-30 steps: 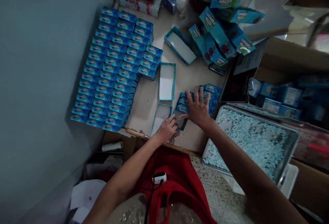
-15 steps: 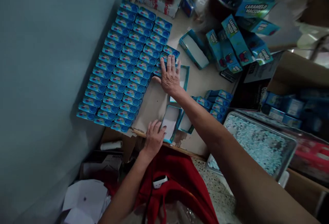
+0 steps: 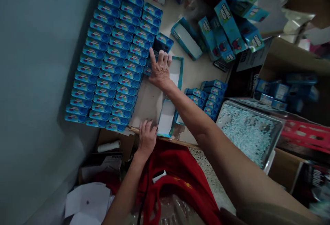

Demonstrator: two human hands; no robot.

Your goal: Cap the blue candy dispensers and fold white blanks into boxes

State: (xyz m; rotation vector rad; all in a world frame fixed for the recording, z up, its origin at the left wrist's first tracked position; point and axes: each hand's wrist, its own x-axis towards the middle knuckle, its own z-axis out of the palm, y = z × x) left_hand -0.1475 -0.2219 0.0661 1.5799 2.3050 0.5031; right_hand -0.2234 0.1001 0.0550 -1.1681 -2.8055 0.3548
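Several columns of small blue boxes (image 3: 109, 51) stand packed on the table, their printed ends facing up. My right hand (image 3: 160, 68) lies over the short column at their right edge, index finger stretched out and the other fingers partly bent. It touches small boxes there, partly hidden under the palm. Just beyond its fingertips, another small blue box (image 3: 165, 41) stands at an angle. My left hand (image 3: 147, 135) rests at the table's front edge with fingers spread, beside an open turquoise carton (image 3: 166, 118) with a white inside. Another open carton (image 3: 177, 70) lies right of my right hand.
More small blue boxes (image 3: 212, 96) are stacked to the right. Printed "Caramelo Macizo" cartons (image 3: 227, 25) lie behind them. A metal tray (image 3: 247, 128) of pale blue pieces and a cardboard box (image 3: 281, 63) stand farther right. A wall (image 3: 38, 63) borders the left side.
My right hand has shifted left relative to the cartons, against the packed columns. The small box beyond its fingers now stands apart at an angle. My left hand has drawn slightly away from the carton.
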